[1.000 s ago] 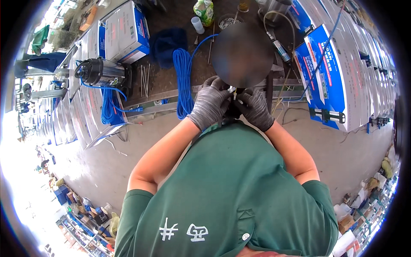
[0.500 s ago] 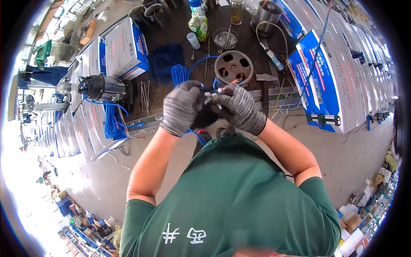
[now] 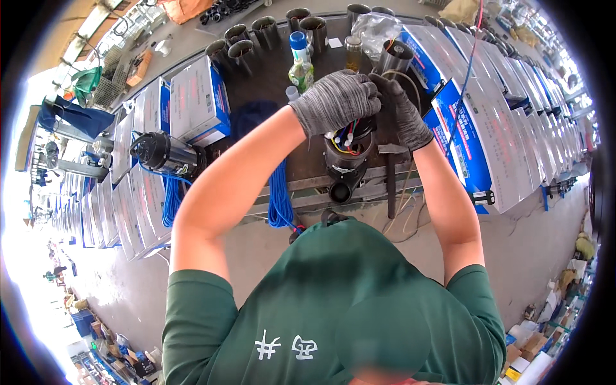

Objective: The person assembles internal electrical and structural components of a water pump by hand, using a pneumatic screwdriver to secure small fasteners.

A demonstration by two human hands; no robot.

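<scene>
Left grey-gloved hand [image 3: 335, 102] curled, right grey-gloved hand [image 3: 407, 115] straighter; fingers now off white-capped coloured wires [image 3: 350, 138] in black round housing [image 3: 344, 164]; wiring seemingly paused; any pinch hidden.

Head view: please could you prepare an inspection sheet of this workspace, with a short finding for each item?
Surface: dark workbench, partly covered.
Job's things: black pump housing, coloured wires exposed at its top.
Clutter: hammer jutting past the front edge; green bottle, blue-capped can, glass jar, dark blue cloth, clear plastic bag.
Hands: left gloved hand curled above the housing; right gloved hand close beside it; any grip unclear.
Cables: blue coiled cable over the front edge; another blue coil near a second pump, at left.
Surroundings: stacked cartons both sides; metal cylinders along the far edge.
</scene>
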